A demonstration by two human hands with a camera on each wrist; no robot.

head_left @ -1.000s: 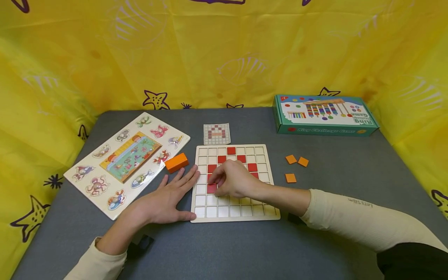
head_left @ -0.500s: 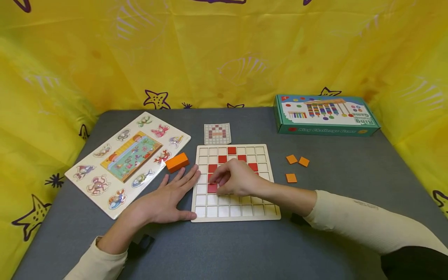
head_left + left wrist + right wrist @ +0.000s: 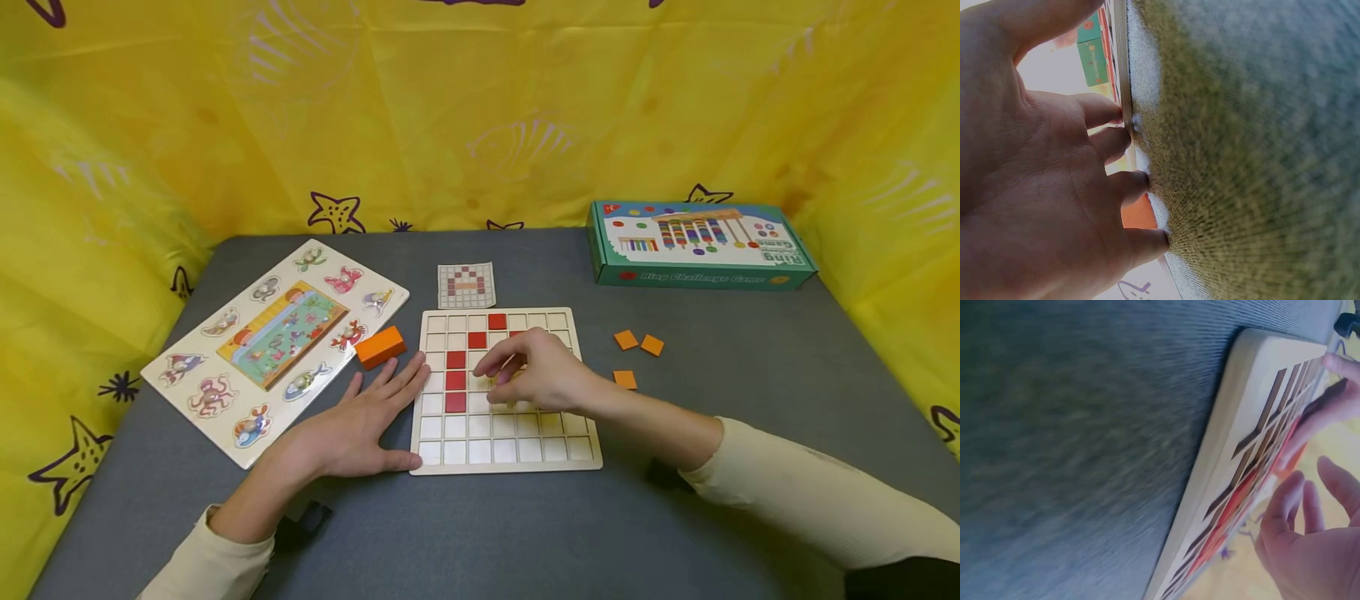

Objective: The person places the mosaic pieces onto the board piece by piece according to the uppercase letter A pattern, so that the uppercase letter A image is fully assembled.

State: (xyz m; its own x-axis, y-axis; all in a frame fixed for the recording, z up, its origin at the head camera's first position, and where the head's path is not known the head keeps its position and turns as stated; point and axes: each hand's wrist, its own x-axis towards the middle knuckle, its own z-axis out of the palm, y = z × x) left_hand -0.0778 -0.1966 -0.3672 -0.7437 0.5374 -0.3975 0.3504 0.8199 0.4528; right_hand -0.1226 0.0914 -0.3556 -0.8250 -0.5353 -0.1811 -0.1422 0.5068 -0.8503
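A wooden grid board (image 3: 510, 468) lies in the middle of the table, with several red square tiles (image 3: 455, 402) set in its cells. My left hand (image 3: 352, 437) lies flat with spread fingers at the board's left edge, its thumb touching the lower left corner. Above the grid hovers my right hand (image 3: 543, 375), thumb and forefinger parted, nothing visible between them; it covers some of the cells and tiles. In the right wrist view that hand (image 3: 1316, 550) is loosely bent, apart from the board. Just beyond my left fingertips is an orange block (image 3: 380, 347).
Behind the board lies a small pattern card (image 3: 467, 286). Three orange tiles (image 3: 626, 339) lie to the right. At left is a sea-animal puzzle (image 3: 191, 333); a Ring Challenge Game box (image 3: 705, 250) stands at back right. Yellow cloth (image 3: 420, 125) surrounds the table.
My right hand has lifted off the lowest red tile at the left and shifted right, uncovering the left column of red tiles. The left hand stays put.
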